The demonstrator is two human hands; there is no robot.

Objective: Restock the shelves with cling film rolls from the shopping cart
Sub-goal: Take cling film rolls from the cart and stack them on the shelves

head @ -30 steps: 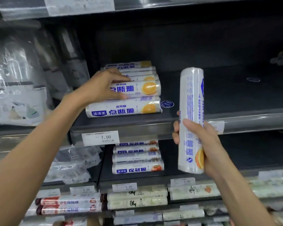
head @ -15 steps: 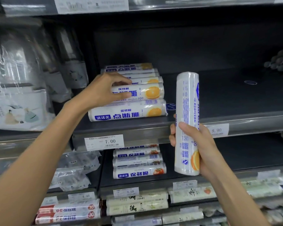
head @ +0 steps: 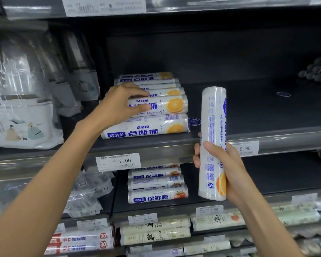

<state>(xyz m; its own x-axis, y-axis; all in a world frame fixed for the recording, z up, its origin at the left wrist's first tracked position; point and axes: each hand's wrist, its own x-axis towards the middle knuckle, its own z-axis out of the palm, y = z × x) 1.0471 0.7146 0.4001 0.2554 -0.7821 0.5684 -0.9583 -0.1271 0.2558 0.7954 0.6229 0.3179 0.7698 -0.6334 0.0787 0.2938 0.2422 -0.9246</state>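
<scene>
Left grip (head: 119, 106) and right grip (head: 228, 167) each closed round a cling film roll.
Left: curled over the top stacked roll (head: 167, 105), which lies on the shelf (head: 248, 119). Right: upright roll (head: 212, 127) held by its lower half, before the shelf edge.
</scene>
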